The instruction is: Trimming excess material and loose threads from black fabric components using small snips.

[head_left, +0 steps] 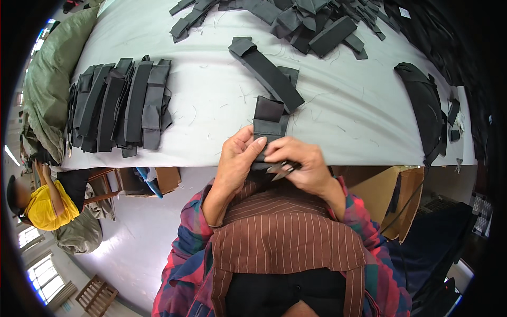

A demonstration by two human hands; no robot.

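A black sewn fabric strip with a flap at its top lies at the front edge of the table. My left hand grips its left side, thumb on top and the fingers curled behind. My right hand is closed round a small pair of thread snips, whose blades point to the lower left. Its thumb and forefinger also touch the strip's right side. Just beyond, another black strip lies slantwise, its near end meeting the held piece. The held strip's lower end is mostly hidden by my hands.
A row of stacked black strips lies at the left. At the far side is a loose heap of them. A black bag-like piece sits at the right edge. Under the table stands a cardboard box. A person in yellow sits at left.
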